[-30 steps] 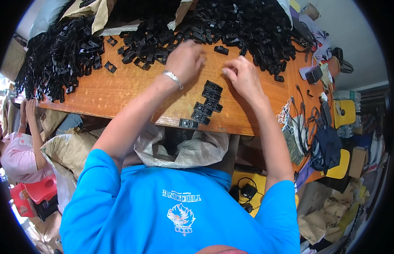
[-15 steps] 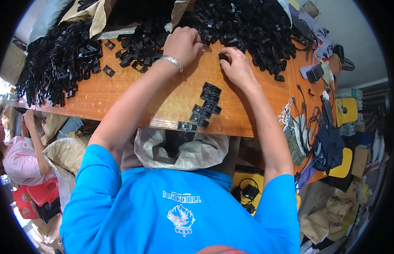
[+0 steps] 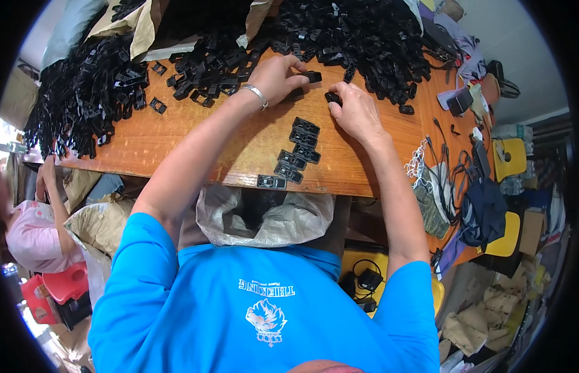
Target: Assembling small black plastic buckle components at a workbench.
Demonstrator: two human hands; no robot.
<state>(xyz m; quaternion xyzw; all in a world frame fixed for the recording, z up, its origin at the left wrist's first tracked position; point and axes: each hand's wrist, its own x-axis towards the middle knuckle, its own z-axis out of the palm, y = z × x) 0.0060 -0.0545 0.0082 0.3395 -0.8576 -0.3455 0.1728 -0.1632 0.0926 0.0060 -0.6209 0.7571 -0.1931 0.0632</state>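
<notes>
My left hand (image 3: 277, 79), with a silver bracelet at the wrist, pinches a small black plastic clip-like part (image 3: 312, 76) between thumb and fingers. Another dark piece shows in part beneath that palm. Just to the right, my right hand (image 3: 358, 112) is closed on a second small black plastic part (image 3: 332, 97), mostly covered by the fingers. Between my forearms, several black rectangular plastic parts (image 3: 292, 160) lie in a staggered line on the wooden table (image 3: 233, 146), the lowest close to its near edge.
Heaps of black plastic pieces (image 3: 364, 43) cover the far side, with strip-like ones (image 3: 84, 93) at left and frame-shaped ones (image 3: 208, 71) between. An open woven sack (image 3: 264, 227) hangs at the near edge. Cables (image 3: 448, 161) lie right. A person in pink (image 3: 37, 233) sits left.
My left hand has drawn back from the far heap, and a black part now shows in its fingers. My right hand has come slightly nearer, still pinching its piece.
</notes>
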